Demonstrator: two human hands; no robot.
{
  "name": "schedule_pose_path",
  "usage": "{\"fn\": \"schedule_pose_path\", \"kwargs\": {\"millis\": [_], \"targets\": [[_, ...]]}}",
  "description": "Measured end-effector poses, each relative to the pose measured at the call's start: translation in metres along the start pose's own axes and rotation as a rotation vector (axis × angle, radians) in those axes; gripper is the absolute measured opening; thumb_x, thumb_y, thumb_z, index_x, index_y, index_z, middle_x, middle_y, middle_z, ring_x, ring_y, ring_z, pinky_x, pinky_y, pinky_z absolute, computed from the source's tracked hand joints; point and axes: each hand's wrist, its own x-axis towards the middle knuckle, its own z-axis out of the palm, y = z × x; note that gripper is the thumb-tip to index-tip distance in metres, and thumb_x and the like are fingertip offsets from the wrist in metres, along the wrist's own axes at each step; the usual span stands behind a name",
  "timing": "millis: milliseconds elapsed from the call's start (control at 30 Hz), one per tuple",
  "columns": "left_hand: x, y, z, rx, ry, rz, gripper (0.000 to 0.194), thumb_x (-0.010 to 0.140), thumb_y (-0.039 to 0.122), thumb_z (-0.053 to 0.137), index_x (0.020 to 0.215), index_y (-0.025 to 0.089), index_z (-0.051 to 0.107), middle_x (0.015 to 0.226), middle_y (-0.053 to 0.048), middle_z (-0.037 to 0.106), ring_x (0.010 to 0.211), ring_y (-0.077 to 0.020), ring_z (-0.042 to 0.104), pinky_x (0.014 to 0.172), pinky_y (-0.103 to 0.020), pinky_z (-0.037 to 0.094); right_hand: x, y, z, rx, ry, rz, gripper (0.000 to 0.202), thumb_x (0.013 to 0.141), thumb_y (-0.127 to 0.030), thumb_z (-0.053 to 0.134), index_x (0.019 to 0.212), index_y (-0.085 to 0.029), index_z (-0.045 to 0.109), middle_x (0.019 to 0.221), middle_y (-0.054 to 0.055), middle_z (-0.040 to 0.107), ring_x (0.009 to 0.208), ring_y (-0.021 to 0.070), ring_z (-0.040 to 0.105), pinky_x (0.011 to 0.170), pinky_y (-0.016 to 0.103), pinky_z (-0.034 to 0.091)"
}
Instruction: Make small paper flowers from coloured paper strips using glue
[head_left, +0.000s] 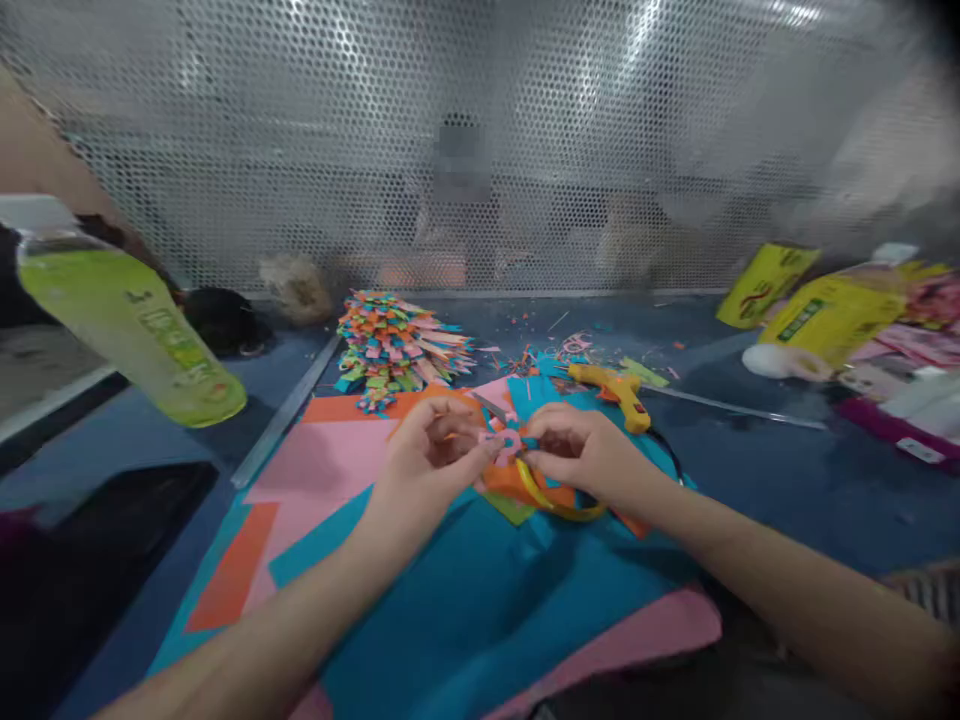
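Both hands meet over the coloured sheets, around a small pink curled strip (510, 441) with bits of blue on it. My left hand (442, 450) pinches its left side between thumb and fingers. Opposite, my right hand (574, 450) is closed at its right edge, with a bit of blue at the fingertips. Scissors with yellow handles (559, 508) lie just under the right hand, their blades partly hidden. Below the wrists spreads a large blue sheet (450, 610), over pink (322, 455) and orange sheets (234, 570); felt or paper, I cannot tell.
A cone-like pile of multicoloured folded pieces (390, 345) stands behind my left hand. Beyond the right hand lie a yellow glue gun (615, 392) and scattered scraps (559, 350). A green drink bottle (139, 330) is at left, a yellow-labelled bottle (836, 315) at right. Perforated metal (480, 150) closes the back.
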Motion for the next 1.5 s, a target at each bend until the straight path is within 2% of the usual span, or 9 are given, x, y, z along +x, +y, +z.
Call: {"fn": "schedule_pose_path", "kwargs": {"millis": [267, 400, 533, 667, 833, 933, 1133, 1400, 1500], "targets": [[0.001, -0.002, 0.002, -0.161, 0.115, -0.056, 0.036, 0.056, 0.020, 0.074, 0.078, 0.016, 0.046, 0.064, 0.005, 0.056, 0.048, -0.0078, 0.055, 0.039, -0.019, 0.048, 0.001, 0.003, -0.003, -0.028, -0.053, 0.102, 0.014, 0.067, -0.030, 0.057, 0.066, -0.016, 0.056, 0.062, -0.001, 0.051, 0.054, 0.0086, 0.044, 0.051, 0.023, 0.035], [0.002, 0.001, 0.000, -0.258, 0.167, -0.110, 0.035, 0.055, 0.019, 0.074, 0.077, 0.017, 0.047, 0.065, 0.005, 0.055, 0.057, -0.0102, 0.058, 0.040, -0.017, 0.047, 0.001, 0.004, -0.003, 0.002, -0.142, 0.167, 0.012, 0.070, -0.028, 0.055, 0.070, -0.016, 0.059, 0.061, -0.001, 0.055, 0.049, 0.0074, 0.047, 0.047, 0.021, 0.036], [0.003, 0.004, -0.002, -0.361, 0.218, -0.134, 0.037, 0.054, 0.018, 0.075, 0.078, 0.017, 0.048, 0.065, 0.003, 0.057, 0.059, -0.0101, 0.058, 0.041, -0.016, 0.045, 0.000, 0.004, -0.001, 0.042, -0.176, 0.116, 0.012, 0.070, -0.027, 0.057, 0.070, -0.015, 0.060, 0.064, 0.000, 0.059, 0.055, 0.0079, 0.051, 0.052, 0.021, 0.040], [0.003, 0.003, 0.001, -0.422, 0.187, -0.137, 0.041, 0.051, 0.015, 0.076, 0.080, 0.018, 0.048, 0.065, 0.003, 0.059, 0.061, -0.0111, 0.058, 0.042, -0.017, 0.046, -0.001, 0.003, 0.001, 0.163, -0.178, 0.074, 0.009, 0.071, -0.024, 0.057, 0.072, -0.015, 0.060, 0.071, 0.001, 0.062, 0.063, 0.0087, 0.056, 0.059, 0.021, 0.043], [-0.001, -0.001, 0.005, -0.365, 0.134, -0.125, 0.035, 0.056, 0.019, 0.074, 0.078, 0.018, 0.048, 0.065, 0.004, 0.058, 0.058, -0.0089, 0.055, 0.042, -0.017, 0.044, -0.001, -0.002, 0.006, 0.381, -0.179, 0.204, 0.023, 0.064, -0.028, 0.066, 0.083, -0.015, 0.059, 0.075, 0.001, 0.065, 0.059, 0.0091, 0.058, 0.056, 0.022, 0.046], [-0.003, -0.004, 0.006, -0.289, 0.100, -0.076, 0.030, 0.060, 0.019, 0.072, 0.079, 0.018, 0.048, 0.067, 0.004, 0.059, 0.062, -0.0081, 0.055, 0.045, -0.016, 0.043, -0.001, -0.005, 0.007, 0.436, -0.157, 0.244, 0.028, 0.063, -0.029, 0.067, 0.086, -0.015, 0.060, 0.067, -0.001, 0.064, 0.052, 0.0095, 0.057, 0.053, 0.024, 0.046], [-0.004, -0.009, 0.008, -0.269, 0.032, -0.040, 0.029, 0.061, 0.015, 0.071, 0.079, 0.018, 0.048, 0.067, 0.005, 0.058, 0.057, -0.0054, 0.053, 0.046, -0.015, 0.041, -0.001, 0.000, 0.007, 0.363, -0.167, 0.178, 0.017, 0.068, -0.030, 0.065, 0.073, -0.015, 0.060, 0.054, -0.003, 0.058, 0.047, 0.0084, 0.054, 0.050, 0.021, 0.044], [0.000, -0.006, 0.003, -0.272, 0.122, -0.071, 0.029, 0.061, 0.020, 0.071, 0.079, 0.018, 0.048, 0.069, 0.003, 0.060, 0.068, -0.0100, 0.058, 0.046, -0.015, 0.039, -0.002, 0.000, 0.001, 0.217, -0.175, 0.196, 0.021, 0.072, -0.032, 0.059, 0.062, -0.013, 0.061, 0.050, -0.001, 0.057, 0.045, 0.0067, 0.053, 0.044, 0.017, 0.039], [0.000, -0.004, 0.000, -0.284, 0.178, -0.086, 0.031, 0.059, 0.020, 0.072, 0.078, 0.018, 0.048, 0.068, 0.003, 0.060, 0.066, -0.0097, 0.058, 0.045, -0.015, 0.038, 0.000, 0.002, -0.003, 0.192, -0.167, 0.239, 0.022, 0.072, -0.034, 0.059, 0.067, -0.014, 0.063, 0.052, 0.000, 0.059, 0.046, 0.0080, 0.055, 0.042, 0.017, 0.040]]}}
